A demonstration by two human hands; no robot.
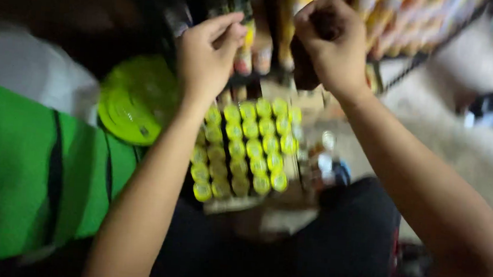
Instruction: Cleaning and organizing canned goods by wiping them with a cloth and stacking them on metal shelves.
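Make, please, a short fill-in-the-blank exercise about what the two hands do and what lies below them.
1. The right hand grips a dark ____ bottle.
2. The caps in the tray of small bottles are ____ in colour.
3. The left hand is raised near the ____ of packaged goods.
4. The round lid left of the tray is ____.

Missing words: brown; yellow; shelf; green
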